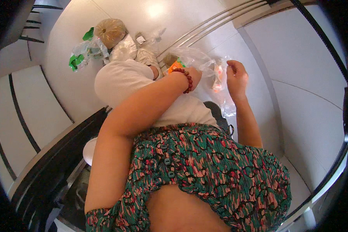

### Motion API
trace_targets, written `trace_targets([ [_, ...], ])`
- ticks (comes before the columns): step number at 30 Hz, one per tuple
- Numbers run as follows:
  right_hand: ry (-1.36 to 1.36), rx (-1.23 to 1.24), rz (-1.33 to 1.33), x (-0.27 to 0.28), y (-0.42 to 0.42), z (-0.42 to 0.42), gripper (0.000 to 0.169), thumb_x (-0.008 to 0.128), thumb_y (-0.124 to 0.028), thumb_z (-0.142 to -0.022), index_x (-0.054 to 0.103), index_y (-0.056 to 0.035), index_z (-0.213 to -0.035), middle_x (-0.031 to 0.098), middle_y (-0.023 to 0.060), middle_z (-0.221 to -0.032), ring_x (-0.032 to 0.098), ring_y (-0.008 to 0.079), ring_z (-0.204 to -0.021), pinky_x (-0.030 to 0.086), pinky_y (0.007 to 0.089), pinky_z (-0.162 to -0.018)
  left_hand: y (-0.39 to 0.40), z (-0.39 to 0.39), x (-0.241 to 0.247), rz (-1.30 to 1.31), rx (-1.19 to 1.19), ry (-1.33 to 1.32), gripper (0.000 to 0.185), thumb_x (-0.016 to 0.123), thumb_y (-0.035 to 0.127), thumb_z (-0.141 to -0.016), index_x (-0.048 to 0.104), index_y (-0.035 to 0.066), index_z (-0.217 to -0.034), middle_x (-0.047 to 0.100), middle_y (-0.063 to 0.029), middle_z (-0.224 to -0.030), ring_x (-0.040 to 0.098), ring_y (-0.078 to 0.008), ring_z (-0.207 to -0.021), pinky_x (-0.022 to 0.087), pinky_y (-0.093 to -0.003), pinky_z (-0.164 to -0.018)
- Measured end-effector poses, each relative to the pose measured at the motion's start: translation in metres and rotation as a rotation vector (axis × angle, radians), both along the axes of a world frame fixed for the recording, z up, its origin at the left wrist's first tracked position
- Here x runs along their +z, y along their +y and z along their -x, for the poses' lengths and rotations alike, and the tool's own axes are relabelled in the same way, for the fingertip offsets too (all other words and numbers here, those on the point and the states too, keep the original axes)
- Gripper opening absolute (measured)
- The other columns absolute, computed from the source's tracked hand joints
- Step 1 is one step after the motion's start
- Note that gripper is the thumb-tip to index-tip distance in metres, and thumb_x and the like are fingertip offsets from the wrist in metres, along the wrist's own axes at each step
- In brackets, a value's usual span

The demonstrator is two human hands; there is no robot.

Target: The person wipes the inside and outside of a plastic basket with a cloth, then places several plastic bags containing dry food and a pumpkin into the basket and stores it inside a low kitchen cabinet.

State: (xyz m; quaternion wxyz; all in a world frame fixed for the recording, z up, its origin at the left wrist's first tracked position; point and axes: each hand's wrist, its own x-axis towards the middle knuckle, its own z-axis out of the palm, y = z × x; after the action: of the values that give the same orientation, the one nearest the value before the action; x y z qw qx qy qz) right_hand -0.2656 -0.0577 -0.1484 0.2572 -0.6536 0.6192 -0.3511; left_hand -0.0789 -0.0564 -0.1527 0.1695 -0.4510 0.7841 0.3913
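A clear plastic bag [198, 55] spreads over the floor to the right of my knees. My left hand [195, 77], with a dark red bead bracelet at the wrist, grips its crumpled film; the fingertips are mostly hidden. Thumb and fingers of my right hand [237, 76] pinch the film on the far right side. Between the hands, a small pack with orange print [218, 76] shows through the plastic. Partly behind my left wrist lies an orange and green packet [175, 66], beside a brownish item [169, 59] under the film.
A pumpkin [111, 32] rests on the pale floor tiles [72, 34], touching a whitish bag [124, 47] and clear bags with green pieces [88, 50]. My shoe [147, 56] is close by. Metal rails [217, 24] curve at upper right; a dark open drawer [52, 162] is lower left.
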Motion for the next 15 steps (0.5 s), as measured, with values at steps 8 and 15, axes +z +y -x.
trace_targets([
  [8,-0.105,0.204,-0.261,-0.065,-0.022,-0.034,0.021,0.052,-0.011,-0.071,0.058,-0.0007,-0.088,0.061,0.0153,-0.085,0.06,0.0255,-0.073,0.047,0.0327,-0.066,-0.014,-0.001,0.042,0.103,0.108,0.045,0.032,0.054,0.017,-0.079,0.044,-0.001,-0.103,0.053,-0.0232,-0.096,0.055,-0.0371,-0.087,0.045,-0.0417,-0.075],
  [15,-0.104,0.377,-0.304,-0.105,-0.059,-0.06,0.021,0.056,-0.016,-0.069,0.058,0.0003,-0.082,0.061,0.017,-0.081,0.059,0.0252,-0.066,0.047,0.031,-0.063,-0.045,-0.043,0.115,0.373,0.315,0.325,0.036,0.053,0.023,-0.08,0.046,-0.001,-0.107,0.056,-0.0231,-0.093,0.056,-0.0372,-0.084,0.045,-0.0413,-0.073],
])
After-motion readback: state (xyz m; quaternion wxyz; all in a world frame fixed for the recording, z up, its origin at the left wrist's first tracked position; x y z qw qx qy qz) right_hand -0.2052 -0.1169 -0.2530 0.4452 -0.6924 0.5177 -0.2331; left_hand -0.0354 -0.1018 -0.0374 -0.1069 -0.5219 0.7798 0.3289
